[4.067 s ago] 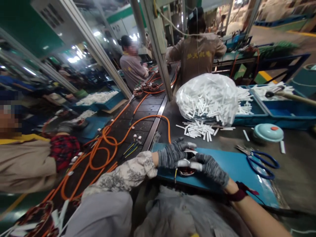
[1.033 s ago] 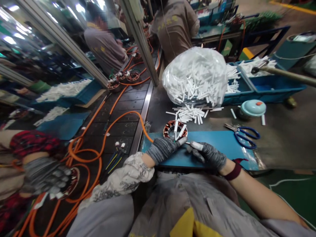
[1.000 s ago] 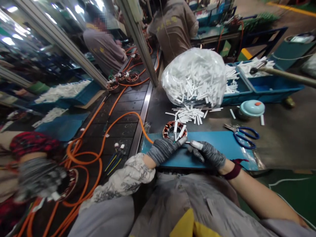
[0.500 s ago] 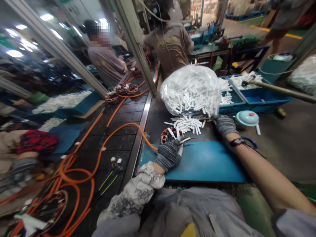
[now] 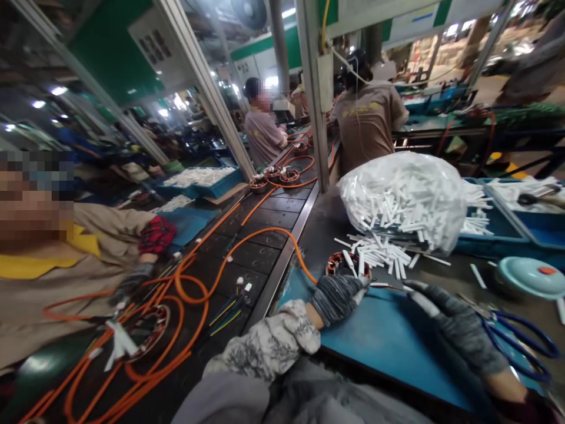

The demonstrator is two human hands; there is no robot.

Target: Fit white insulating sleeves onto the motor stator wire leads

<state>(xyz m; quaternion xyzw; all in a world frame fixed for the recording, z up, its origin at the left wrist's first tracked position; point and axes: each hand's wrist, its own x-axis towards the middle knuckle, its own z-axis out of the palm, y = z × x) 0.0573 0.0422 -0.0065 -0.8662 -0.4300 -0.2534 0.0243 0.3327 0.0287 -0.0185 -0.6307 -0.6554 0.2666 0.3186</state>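
My left hand [image 5: 338,297], in a striped grey glove, is closed on a thin wire [image 5: 383,285] at the near side of a stator ring with copper windings [image 5: 338,262]. White tubes stick up from that ring. An orange cable [image 5: 289,235] runs to this hand. My right hand [image 5: 461,327], gloved too, pinches at the wire's free end over the blue mat [image 5: 375,330]. Whether the pale strip along its thumb is a tube, I cannot tell. Blue-handled scissors [image 5: 518,344] lie beside and partly behind the right hand.
Behind the ring are loose white tubes [image 5: 384,253] and a clear bag of tubes [image 5: 406,200]. A light-blue lidded container [image 5: 536,277] sits at right. On the left, a conveyor [image 5: 260,247] carries orange cables and stators; a co-worker's gloved hand [image 5: 135,280] is beyond it.
My right hand has come back from the tube pile's right edge to the wire end near my left hand. The view has swung left. My left hand keeps its hold by the stator.
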